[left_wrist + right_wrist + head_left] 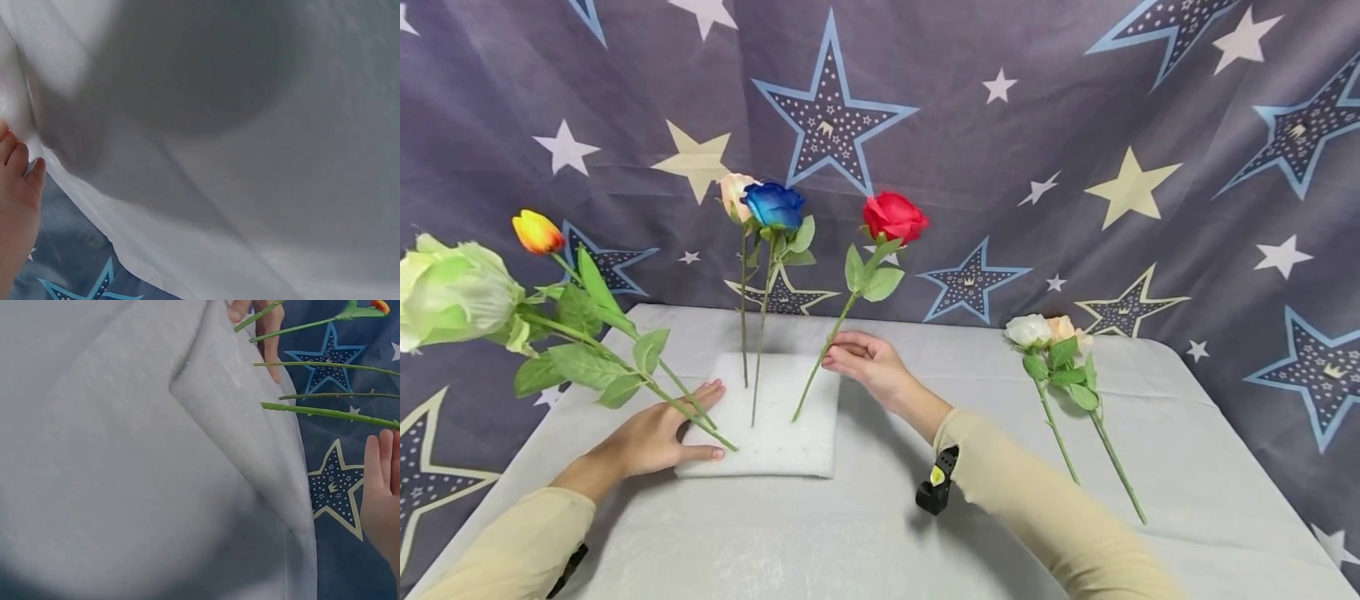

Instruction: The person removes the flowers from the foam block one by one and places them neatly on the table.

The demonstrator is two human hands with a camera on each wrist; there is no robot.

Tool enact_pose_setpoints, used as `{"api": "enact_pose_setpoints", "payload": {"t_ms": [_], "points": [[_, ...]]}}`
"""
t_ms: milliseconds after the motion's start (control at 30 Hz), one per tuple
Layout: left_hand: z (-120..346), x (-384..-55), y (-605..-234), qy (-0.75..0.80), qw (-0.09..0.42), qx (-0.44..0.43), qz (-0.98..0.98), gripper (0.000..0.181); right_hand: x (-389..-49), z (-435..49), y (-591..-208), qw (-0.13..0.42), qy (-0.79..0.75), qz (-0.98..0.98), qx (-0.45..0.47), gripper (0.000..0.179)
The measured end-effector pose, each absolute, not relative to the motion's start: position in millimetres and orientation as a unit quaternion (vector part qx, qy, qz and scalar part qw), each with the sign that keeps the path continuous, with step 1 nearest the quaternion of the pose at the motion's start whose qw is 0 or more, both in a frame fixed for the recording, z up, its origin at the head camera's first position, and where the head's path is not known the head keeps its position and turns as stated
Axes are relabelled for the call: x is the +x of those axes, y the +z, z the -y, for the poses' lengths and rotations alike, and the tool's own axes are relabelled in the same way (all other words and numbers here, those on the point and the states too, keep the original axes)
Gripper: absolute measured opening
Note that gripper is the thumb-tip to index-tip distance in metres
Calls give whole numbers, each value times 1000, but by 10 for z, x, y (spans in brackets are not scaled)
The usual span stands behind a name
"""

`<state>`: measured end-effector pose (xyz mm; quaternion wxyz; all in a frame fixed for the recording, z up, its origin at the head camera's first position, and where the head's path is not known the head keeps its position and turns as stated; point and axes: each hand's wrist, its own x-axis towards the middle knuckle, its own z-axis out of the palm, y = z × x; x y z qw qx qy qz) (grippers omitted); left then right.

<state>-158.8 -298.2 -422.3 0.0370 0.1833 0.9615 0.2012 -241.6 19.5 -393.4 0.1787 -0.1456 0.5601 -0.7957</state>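
Note:
A white foam slab [797,454] lies on the table, with several artificial flower stems standing in it. My right hand [872,367] pinches the stem of a red rose [895,218], which leans right; its lower end meets the foam. My left hand [651,433] rests spread on the slab's left side. Over that hand slant a large pale green flower [456,292] and an orange-yellow tulip [538,232]. Near the middle stand a blue rose [775,206] and a peach rose [735,196], partly hidden behind it. In the left wrist view only part of the left hand [19,194] shows.
To the right, a white rose [1028,331] and a peach flower [1062,328] lie on the pale tablecloth [880,533]. A star-patterned curtain [970,192] hangs behind the table. A black wrist strap [936,483] sits at the right sleeve.

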Motion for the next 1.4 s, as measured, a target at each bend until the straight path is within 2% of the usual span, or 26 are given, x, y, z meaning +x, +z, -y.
{"api": "enact_pose_setpoints", "payload": {"t_ms": [100, 500, 700, 1067, 1267, 1400], "points": [[2984, -1586, -4222, 198, 32, 183, -962, 100, -2394, -170, -3960, 162, -787, -579, -135, 14], [2980, -1582, -4227, 198, 32, 182, -963, 99, -2338, -134, -3937, 131, -769, -608, -145, 9], [2980, -1566, -4200, 191, 45, 163, -967, 99, -2294, -93, -3781, 114, -733, -643, -189, 23], [2992, -1572, -4224, 205, 28, 181, -962, 100, -2266, -141, -3597, 94, -733, -644, -200, 23], [2986, -1562, -4226, 210, 29, 178, -961, 99, -2241, -285, -3584, 91, -729, -649, -198, 24], [2989, -1569, -4238, 204, 23, 183, -962, 99, -2227, -437, -3589, 69, -734, -648, -192, 26]]}}
